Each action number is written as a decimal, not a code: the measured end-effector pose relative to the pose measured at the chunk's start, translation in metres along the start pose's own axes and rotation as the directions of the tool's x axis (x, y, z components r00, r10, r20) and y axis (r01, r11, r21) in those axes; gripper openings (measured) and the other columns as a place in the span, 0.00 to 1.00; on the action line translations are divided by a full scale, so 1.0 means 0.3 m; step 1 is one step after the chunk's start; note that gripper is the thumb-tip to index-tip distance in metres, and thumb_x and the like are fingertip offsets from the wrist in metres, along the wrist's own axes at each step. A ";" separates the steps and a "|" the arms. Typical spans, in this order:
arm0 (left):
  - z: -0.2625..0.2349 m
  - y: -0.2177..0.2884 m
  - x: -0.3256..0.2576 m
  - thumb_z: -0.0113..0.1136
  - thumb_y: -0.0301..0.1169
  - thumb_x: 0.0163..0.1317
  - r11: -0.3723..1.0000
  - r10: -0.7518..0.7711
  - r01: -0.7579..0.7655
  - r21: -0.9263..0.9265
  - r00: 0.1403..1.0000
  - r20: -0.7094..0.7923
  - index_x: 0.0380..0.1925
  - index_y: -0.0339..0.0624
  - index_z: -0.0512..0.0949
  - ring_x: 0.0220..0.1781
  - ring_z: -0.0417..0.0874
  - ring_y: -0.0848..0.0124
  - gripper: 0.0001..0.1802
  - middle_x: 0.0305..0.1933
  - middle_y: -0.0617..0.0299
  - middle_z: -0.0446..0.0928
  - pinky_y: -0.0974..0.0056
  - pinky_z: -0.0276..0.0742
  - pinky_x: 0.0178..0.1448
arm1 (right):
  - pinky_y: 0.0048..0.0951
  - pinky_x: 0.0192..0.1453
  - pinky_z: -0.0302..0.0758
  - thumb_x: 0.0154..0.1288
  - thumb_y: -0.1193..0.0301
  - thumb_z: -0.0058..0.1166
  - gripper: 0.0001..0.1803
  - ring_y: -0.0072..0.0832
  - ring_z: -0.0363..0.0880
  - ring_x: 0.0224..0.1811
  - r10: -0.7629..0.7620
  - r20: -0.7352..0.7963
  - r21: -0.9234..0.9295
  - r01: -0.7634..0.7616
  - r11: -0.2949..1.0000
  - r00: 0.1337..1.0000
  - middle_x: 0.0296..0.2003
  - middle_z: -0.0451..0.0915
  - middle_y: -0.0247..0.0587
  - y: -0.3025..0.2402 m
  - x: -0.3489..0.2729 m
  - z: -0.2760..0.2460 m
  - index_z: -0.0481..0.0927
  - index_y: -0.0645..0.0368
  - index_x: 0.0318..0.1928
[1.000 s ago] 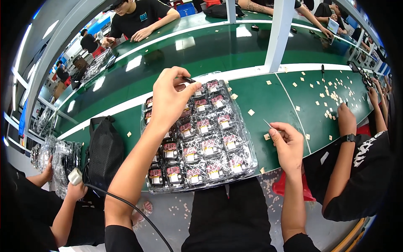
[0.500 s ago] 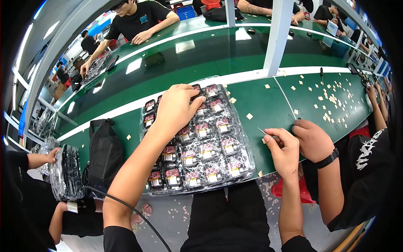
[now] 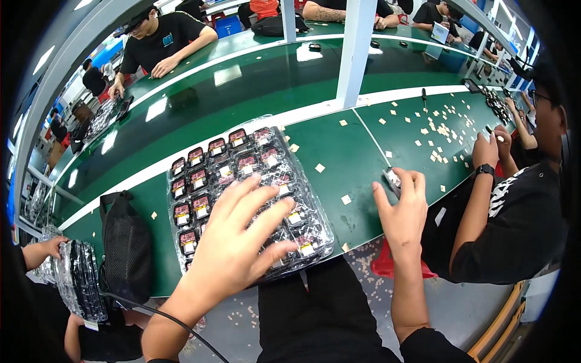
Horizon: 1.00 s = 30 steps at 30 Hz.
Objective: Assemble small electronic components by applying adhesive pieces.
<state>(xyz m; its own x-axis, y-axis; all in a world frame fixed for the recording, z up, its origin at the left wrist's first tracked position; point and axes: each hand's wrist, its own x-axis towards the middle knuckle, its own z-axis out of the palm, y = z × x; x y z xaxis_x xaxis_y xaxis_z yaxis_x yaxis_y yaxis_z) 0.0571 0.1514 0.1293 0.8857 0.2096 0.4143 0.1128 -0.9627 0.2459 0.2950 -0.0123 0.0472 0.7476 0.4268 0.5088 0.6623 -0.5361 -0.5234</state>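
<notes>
Tray (image 3: 181, 166) of small red-and-black parts sits on green counter (image 3: 351, 163), pockets apparently nearly all filled. Left hand (image 3: 239, 239) spread flat over tray's near half, grasping nothing. Right hand (image 3: 402, 209), right of tray, pinches small metal-tipped tool (image 3: 391, 177). Loose tan chips (image 3: 346, 199) remain scattered beyond.

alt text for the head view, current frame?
A person's left hand, fingers spread, rests over a clear plastic tray of small dark red parts on a green workbench. Their right hand pinches a small metal tool beside it, amid scattered tan squares.
</notes>
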 end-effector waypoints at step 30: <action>0.284 0.232 -0.247 0.76 0.28 0.59 -0.161 -0.547 -0.172 -0.972 0.835 -0.057 0.58 0.24 0.73 0.64 0.78 0.55 0.31 0.60 0.43 0.73 0.52 0.76 0.68 | 0.16 0.24 0.63 0.46 0.45 0.79 0.41 0.11 0.62 0.23 -0.488 0.353 0.858 -0.069 0.508 0.798 0.47 0.76 0.44 -0.186 -0.255 -0.122 0.78 0.64 0.49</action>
<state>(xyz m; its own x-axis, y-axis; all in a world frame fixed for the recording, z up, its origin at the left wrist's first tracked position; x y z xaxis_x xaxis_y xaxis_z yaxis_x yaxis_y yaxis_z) 0.0377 0.0543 0.0409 0.6519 0.7118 0.2617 -0.6083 0.2848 0.7409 0.1990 -0.0417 0.0625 0.2914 0.8596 0.4198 0.3271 0.3229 -0.8881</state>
